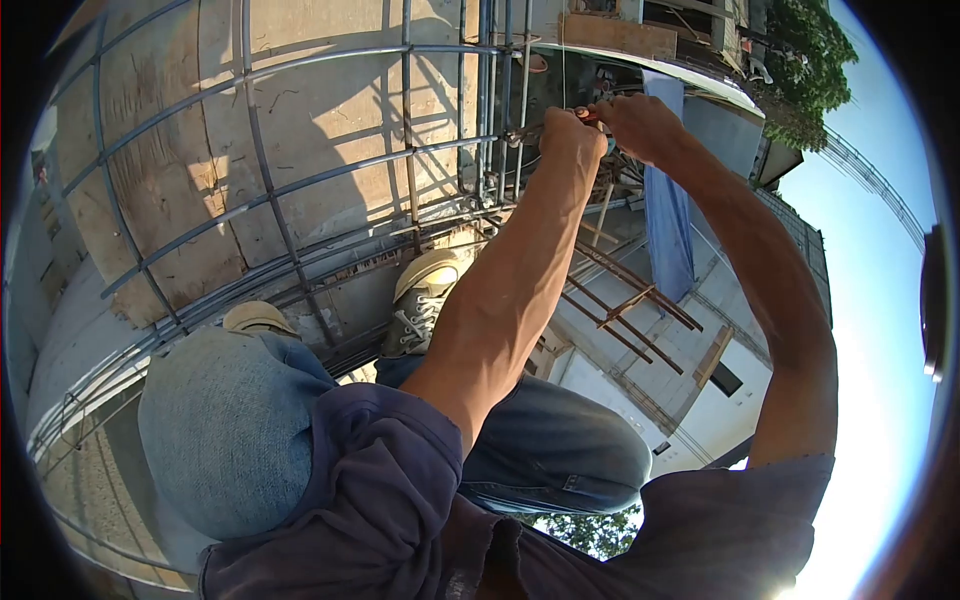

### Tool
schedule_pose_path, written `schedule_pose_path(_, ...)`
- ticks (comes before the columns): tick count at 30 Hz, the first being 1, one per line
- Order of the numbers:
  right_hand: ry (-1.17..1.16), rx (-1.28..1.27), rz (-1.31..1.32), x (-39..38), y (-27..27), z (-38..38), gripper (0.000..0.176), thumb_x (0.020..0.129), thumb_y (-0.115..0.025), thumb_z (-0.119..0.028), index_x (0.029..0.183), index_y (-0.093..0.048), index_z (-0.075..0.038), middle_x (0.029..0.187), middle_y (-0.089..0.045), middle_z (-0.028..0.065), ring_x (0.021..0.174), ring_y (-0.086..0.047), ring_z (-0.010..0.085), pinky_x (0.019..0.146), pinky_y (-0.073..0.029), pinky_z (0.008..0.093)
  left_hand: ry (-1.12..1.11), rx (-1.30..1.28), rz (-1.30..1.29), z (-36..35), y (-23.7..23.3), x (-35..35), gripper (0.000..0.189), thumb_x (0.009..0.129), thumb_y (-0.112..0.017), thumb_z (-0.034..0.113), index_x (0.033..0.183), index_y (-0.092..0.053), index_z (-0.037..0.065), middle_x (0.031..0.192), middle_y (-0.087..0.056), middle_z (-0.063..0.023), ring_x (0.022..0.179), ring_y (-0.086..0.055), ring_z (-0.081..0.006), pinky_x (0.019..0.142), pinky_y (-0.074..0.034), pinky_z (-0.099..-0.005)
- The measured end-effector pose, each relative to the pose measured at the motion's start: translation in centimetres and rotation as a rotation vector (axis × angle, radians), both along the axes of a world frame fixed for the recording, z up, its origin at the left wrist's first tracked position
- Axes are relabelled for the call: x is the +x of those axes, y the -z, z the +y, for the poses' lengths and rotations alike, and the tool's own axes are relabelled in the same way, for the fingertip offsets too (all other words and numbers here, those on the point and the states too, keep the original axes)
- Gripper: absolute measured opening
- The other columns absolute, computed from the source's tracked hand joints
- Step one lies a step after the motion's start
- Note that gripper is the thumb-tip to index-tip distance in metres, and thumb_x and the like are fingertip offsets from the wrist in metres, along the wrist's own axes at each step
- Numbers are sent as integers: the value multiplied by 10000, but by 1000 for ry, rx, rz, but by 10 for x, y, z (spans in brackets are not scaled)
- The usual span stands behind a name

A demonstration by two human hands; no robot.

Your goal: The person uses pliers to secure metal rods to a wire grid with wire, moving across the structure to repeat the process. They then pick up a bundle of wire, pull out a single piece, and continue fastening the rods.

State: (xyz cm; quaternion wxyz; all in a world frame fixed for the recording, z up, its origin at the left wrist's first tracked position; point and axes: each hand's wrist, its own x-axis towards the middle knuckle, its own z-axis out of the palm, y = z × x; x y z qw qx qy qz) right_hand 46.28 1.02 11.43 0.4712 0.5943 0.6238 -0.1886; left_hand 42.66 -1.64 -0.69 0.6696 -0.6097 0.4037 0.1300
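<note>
Both arms reach up and away to the upright rebar point(506, 100) at the edge of the grid. My left hand point(572, 135) is closed in a fist beside these bars, around part of a red-handled tool. My right hand point(635, 125) meets it from the right, fingers bent over the tool's red handle point(591, 116). Fingers cover most of the tool, so its exact kind is hidden. A thin light line point(563, 60), wire or string, runs down to the left fist.
A rebar grid point(260, 172) crosses in front of plywood panels point(340, 110) on the left. My shoe point(425, 300) rests among lower bars. Beyond my arms lie brown bars point(640, 300), a blue cloth point(665, 220) and a white building wall point(600, 395), well below.
</note>
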Motion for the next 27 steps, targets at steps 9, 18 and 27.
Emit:
schedule_pose_path(9,1141,-589,97,11,-1,6,367,935,-548,-240,621,-539,-51,581,-500,40,526,-504,176,481,-436,313,-127,373,-65,-48,-15,-52,516,824,-684,507,1009,-497,64,905,-647,-153,908,-657,-326,771,-566,-499)
schedule_pose_path(18,229,-298,-154,-57,-36,9,395,774,-743,-311,1083,-657,-80,905,-654,118,932,-652,230,748,-546,427,-148,460,-373,-26,31,-48,288,918,-519,139,639,-490,75,690,-592,-83,680,-611,-226,681,-554,-359)
schedule_pose_path(27,1407,-630,174,-12,-5,-20,453,952,-527,-335,1204,-553,40,967,-671,148,943,-657,286,790,-535,450,-58,486,-162,-31,-20,-82,335,975,-502,326,751,-482,77,742,-619,-130,722,-624,-274,689,-570,-489)
